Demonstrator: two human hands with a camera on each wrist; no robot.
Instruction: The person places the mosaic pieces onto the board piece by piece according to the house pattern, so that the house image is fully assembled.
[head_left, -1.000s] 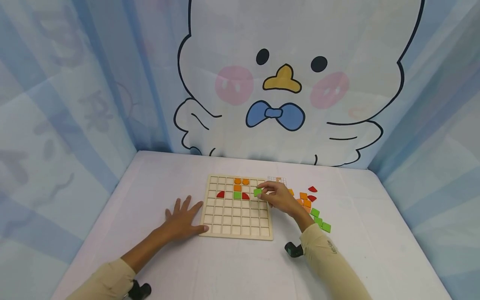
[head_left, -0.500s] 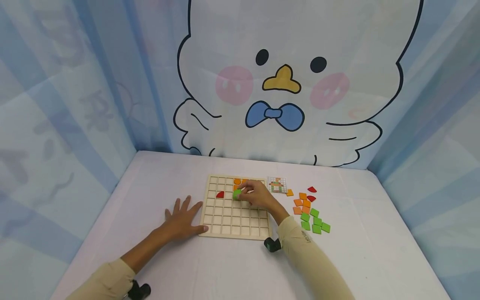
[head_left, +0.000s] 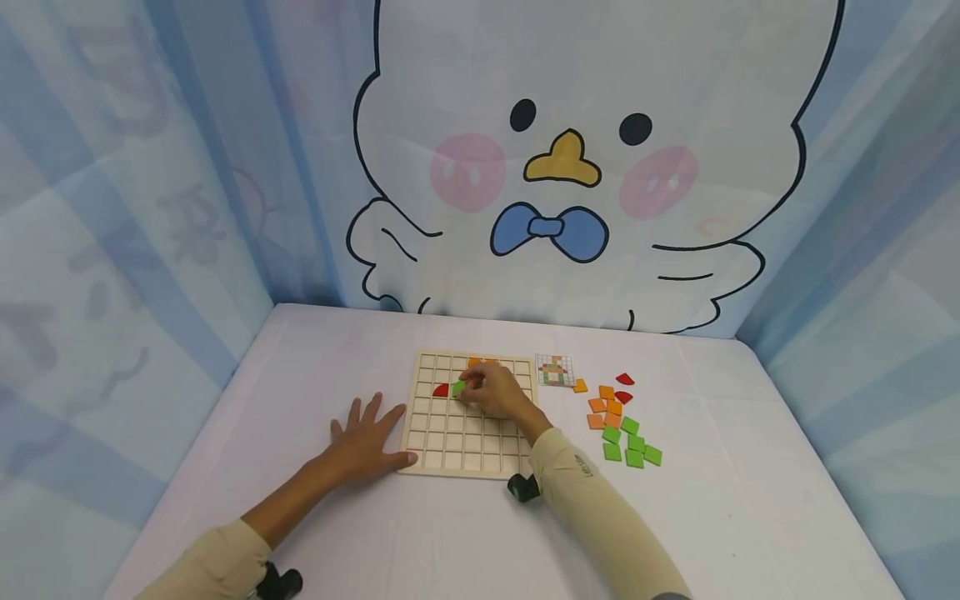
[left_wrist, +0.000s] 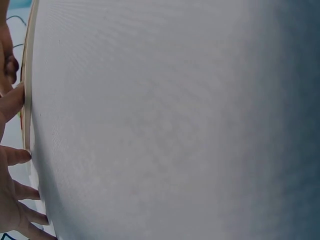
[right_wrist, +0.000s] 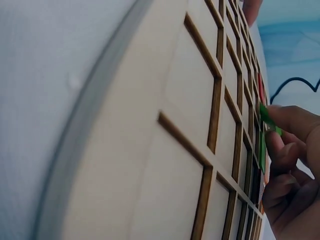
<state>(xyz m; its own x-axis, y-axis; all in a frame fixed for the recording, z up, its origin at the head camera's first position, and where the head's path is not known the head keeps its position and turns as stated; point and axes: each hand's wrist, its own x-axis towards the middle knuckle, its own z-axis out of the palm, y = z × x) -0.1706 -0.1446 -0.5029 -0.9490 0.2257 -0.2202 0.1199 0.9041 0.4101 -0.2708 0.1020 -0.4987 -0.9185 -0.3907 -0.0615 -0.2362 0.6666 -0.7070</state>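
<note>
My right hand [head_left: 495, 392] pinches a green square tile [head_left: 458, 388] between thumb and fingertips, over the wooden grid board [head_left: 472, 465]. In the right wrist view the held tile [right_wrist: 266, 115] is tilted at the cells, beside another green tile [right_wrist: 262, 152] lying in the board. Just left of the held tile, a red quarter-round tile [head_left: 441, 390] sits in a cell. Orange tiles [head_left: 474, 362] in the top row are partly covered by the right hand. My left hand [head_left: 363, 437] lies spread, its thumb and a fingertip touching the board's left edge.
Right of the board lies a printed pattern card [head_left: 555, 370]. Beyond it are loose orange tiles [head_left: 613, 407], red tiles [head_left: 624, 379] and green tiles [head_left: 635, 442] on the white table [head_left: 750, 467]. A printed curtain [head_left: 555, 283] stands behind the table.
The right hand has carried the green tile leftward across the board, from its right side to the cell beside the red tile. The left hand has stayed put.
</note>
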